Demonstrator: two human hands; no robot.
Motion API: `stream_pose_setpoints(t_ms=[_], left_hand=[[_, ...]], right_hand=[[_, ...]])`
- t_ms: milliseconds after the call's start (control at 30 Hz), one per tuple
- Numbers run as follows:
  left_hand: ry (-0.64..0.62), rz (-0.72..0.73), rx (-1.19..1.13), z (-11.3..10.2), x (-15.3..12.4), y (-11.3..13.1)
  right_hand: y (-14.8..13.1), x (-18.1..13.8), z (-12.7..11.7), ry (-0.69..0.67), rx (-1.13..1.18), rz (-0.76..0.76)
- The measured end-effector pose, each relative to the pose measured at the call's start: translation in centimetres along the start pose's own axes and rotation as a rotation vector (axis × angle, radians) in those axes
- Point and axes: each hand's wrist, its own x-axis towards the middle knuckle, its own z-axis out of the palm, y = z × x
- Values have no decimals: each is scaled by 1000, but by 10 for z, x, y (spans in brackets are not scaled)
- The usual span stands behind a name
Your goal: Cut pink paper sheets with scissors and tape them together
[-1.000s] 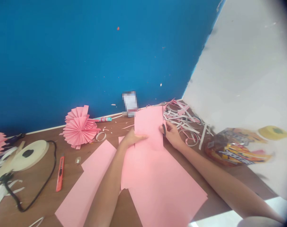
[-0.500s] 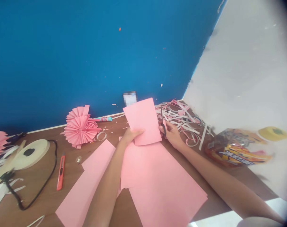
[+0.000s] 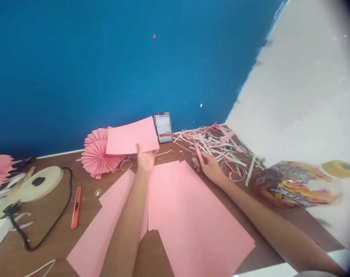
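Observation:
My left hand (image 3: 146,159) grips a pink paper sheet (image 3: 130,135) by its lower right part, thumb on the near face. The sheet is held up above the table, partly in front of a pleated pink paper rosette (image 3: 101,157). In my right hand (image 3: 210,166) are scissors (image 3: 199,161), pointing away from me and apart from the sheet. A narrow pink strip (image 3: 197,149) lies along them; whether it is loose or held I cannot tell. Larger pink sheets (image 3: 203,219) lie on the table between my forearms, with another pink sheet (image 3: 99,227) under my left forearm.
A heap of pink and white paper strips (image 3: 218,140) lies at the back right, near a plastic package (image 3: 296,186). A phone (image 3: 163,129) leans on the blue wall. At left are a red box cutter (image 3: 76,207), a cream disc (image 3: 44,184) and a black cable (image 3: 55,227).
My left hand has moved the sheet left and turned it sideways, away from the scissors. The phone now shows more fully. My right hand stays near the same place with the scissors.

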Motion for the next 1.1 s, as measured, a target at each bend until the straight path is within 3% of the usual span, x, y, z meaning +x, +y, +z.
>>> stream_pose_setpoints(t_ms=[100,233,367,467,533,733,833,1000,1100], left_hand=[[-64,-132,20,-7,2,0],[-22,-254,-29,-14,3,2],[-51,-252,-41,-6,-4,8],[-168,-146,51,8,-11,7],[-247,-149,162,14,-14,2],[-601,-515,671,22,-23,-19],[-727,-646,737,27,-29,-25],[-710,-598,648,29,-31,-31],[-625,-517,651,26,-28,-36]], right_hand=[[-1,0,0,-5,-14,8],[0,-1,1,-20,-29,8],[1,-4,0,-22,-104,-53],[2,-10,0,-3,-343,-247],[4,-14,1,-44,-524,-375],[8,-26,13,-158,-821,-671],[10,-29,18,-158,-855,-734],[11,-27,20,-164,-838,-747],[9,-27,21,-180,-840,-746]])
